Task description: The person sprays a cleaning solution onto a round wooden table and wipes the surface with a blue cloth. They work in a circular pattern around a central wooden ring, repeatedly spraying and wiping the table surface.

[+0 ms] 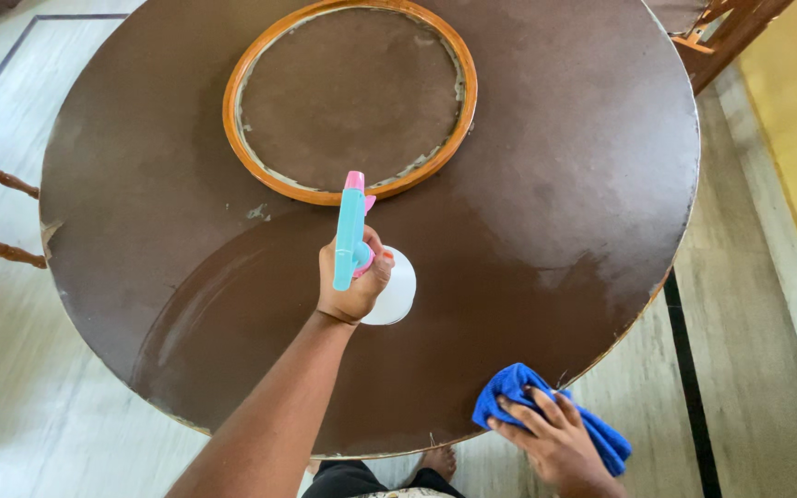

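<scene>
Your left hand (354,286) grips the spray bottle (362,249) aimed far over the round brown table (555,184), so you appear mid-spraying, while your right hand (555,443) presses the blue cloth (509,387) flat at the near edge, ready for wiping.

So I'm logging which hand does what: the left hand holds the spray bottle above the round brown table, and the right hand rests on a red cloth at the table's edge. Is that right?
Not quite: the cloth is blue, not red, as the head view shows. The rest stands: the left hand holds the spray bottle above the round brown table, and the right hand rests on the cloth.
</scene>
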